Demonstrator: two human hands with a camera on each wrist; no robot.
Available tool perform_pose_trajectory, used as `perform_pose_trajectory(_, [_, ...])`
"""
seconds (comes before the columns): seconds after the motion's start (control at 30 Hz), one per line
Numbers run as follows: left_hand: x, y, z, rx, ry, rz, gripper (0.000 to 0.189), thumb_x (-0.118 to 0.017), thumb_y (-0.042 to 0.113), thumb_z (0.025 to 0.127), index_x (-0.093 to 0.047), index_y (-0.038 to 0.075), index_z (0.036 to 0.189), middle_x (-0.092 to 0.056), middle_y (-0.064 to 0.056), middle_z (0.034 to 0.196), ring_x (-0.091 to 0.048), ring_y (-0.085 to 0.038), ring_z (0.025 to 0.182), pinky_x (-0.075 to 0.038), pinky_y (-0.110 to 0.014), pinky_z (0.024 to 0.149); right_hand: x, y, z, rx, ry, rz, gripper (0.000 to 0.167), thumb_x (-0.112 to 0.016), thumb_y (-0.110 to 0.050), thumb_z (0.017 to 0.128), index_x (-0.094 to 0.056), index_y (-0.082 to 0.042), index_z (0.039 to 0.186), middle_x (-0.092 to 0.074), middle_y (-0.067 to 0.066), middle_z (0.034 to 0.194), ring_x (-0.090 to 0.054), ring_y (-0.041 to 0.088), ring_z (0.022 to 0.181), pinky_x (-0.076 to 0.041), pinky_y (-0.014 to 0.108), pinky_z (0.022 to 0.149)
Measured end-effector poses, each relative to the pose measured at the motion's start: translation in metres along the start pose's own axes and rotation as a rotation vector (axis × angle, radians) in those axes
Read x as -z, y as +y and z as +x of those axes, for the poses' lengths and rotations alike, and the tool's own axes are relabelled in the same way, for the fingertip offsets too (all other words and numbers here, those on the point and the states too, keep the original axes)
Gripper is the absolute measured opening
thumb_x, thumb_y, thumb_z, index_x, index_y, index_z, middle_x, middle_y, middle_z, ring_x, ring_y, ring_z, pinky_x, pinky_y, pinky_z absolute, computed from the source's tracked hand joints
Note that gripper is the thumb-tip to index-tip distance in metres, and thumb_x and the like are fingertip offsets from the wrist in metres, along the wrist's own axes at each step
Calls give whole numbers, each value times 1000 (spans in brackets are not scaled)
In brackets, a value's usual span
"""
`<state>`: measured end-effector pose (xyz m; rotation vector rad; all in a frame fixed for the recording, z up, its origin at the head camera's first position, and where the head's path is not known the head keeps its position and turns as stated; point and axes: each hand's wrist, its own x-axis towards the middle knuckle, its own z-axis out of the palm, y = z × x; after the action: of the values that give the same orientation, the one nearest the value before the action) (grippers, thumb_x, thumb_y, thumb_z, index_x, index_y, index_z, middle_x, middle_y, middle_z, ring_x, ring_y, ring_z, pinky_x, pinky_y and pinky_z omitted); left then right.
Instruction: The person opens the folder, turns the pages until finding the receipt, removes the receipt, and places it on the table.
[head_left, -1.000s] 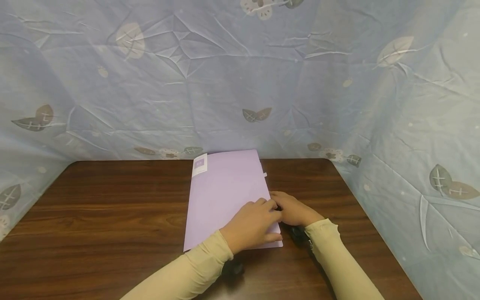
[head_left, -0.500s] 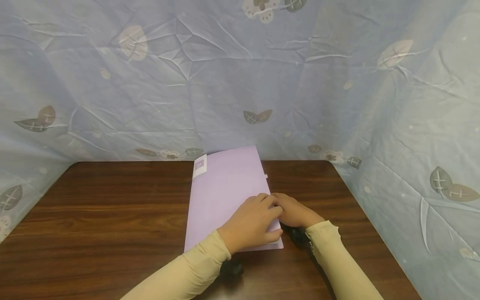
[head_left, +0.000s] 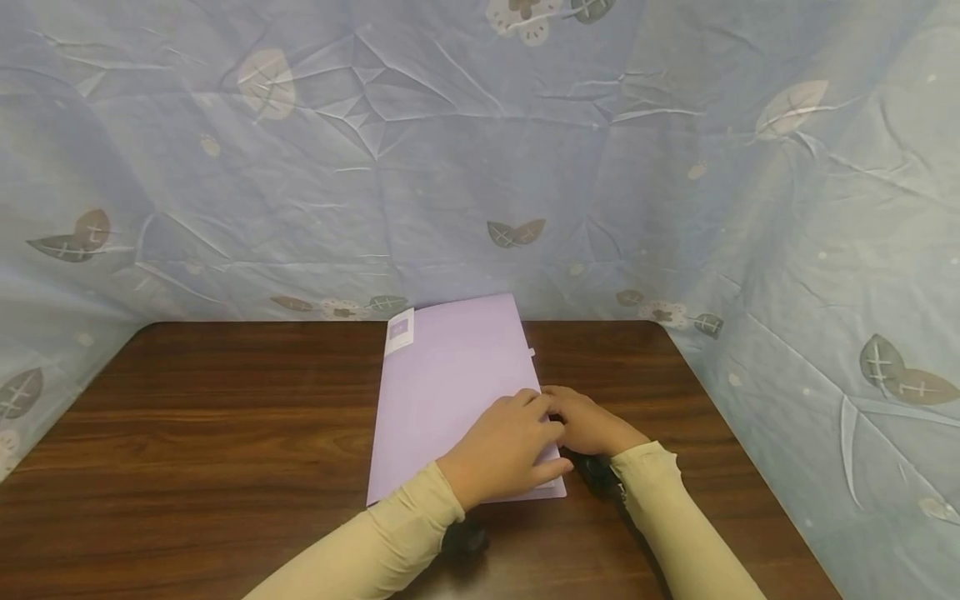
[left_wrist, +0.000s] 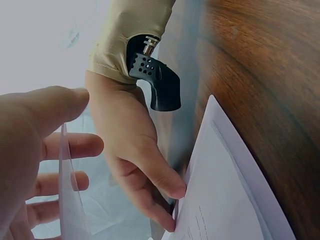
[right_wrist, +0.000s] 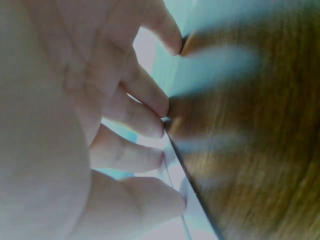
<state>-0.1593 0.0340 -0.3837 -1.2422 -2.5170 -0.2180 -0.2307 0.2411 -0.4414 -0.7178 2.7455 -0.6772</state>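
Note:
A light purple document folder [head_left: 450,375] lies on the table with a white label [head_left: 400,331] at its upper left corner. My left hand [head_left: 502,446] reaches over its right edge and holds the front cover slightly raised. In the left wrist view, the cover [left_wrist: 75,215] looks like a thin translucent sheet between thumb and fingers. Below it show white pages [left_wrist: 220,200] with printed lines. My right hand [head_left: 588,421] is at the folder's right edge, thumb and fingertips touching the edge and pages. In the right wrist view its fingers are spread, with some tips down at the wood.
The brown wooden table [head_left: 225,433] extends to both sides of the folder. A pale blue leaf-patterned curtain [head_left: 450,192] hangs behind and along the sides. A small white tab [head_left: 532,352] sticks out from the folder's right edge. Black camera mounts [left_wrist: 167,87] sit at the wrists.
The folder's upper right corner rose a little, then sank slightly. The left hand has shifted slightly and its thumb reaches farther past the folder's edge. The right hand stays nearly still.

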Motion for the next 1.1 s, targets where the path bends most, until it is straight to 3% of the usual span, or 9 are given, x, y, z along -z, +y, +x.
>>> perform_pose_trajectory(0.17, [0,0,1,-2,11,-11,33,-67,49,97,-77,20,111,-67,-4,125,-58,-20,126,-49,-39,104,0,1,1,43,12,-25,43,-62,-13,101,-62,-10,144,-50,20,153,-43,43,144,-34,64,116])
perform_pose_trajectory(0.33, [2,-2,1,-3,26,-20,33,-67,47,97,-77,19,111,-68,-4,123,-59,-21,125,-50,-39,103,0,0,1,71,22,-41,42,-62,-14,101,-63,-9,142,-53,19,150,-47,42,141,-37,63,114])
perform_pose_trajectory(0.63, [20,-8,-2,11,88,-100,24,-69,43,95,-78,21,100,-65,2,112,-59,-17,113,-53,-36,89,0,0,0,60,8,-1,52,-56,-9,98,-54,-7,150,-49,17,155,-43,39,144,-34,62,117])
perform_pose_trajectory(0.77, [29,-11,-4,3,132,-117,18,-67,38,94,-76,22,96,-66,2,112,-60,-17,112,-54,-35,88,0,0,1,86,20,2,42,-61,-9,97,-64,-8,139,-54,15,150,-49,37,138,-38,60,113])
perform_pose_trajectory(0.87, [35,-14,-6,-23,185,-115,17,-65,30,91,-77,20,98,-67,0,112,-62,-20,116,-52,-38,96,1,0,1,99,31,5,43,-65,-13,98,-62,-7,141,-54,17,149,-53,34,133,-41,59,111])
perform_pose_trajectory(1.0, [45,-17,-8,-76,241,-80,16,-62,21,90,-75,17,98,-69,-1,112,-61,-25,127,-43,-42,112,1,0,1,99,28,13,54,-65,-19,100,-52,-6,151,-48,19,155,-48,37,140,-38,61,114])
perform_pose_trajectory(1.1, [54,-18,-10,-129,280,-32,12,-63,14,91,-73,16,97,-69,0,106,-65,-23,116,-43,-39,112,1,0,1,93,24,6,49,-64,-18,101,-55,-5,148,-49,19,154,-45,39,143,-37,61,115])
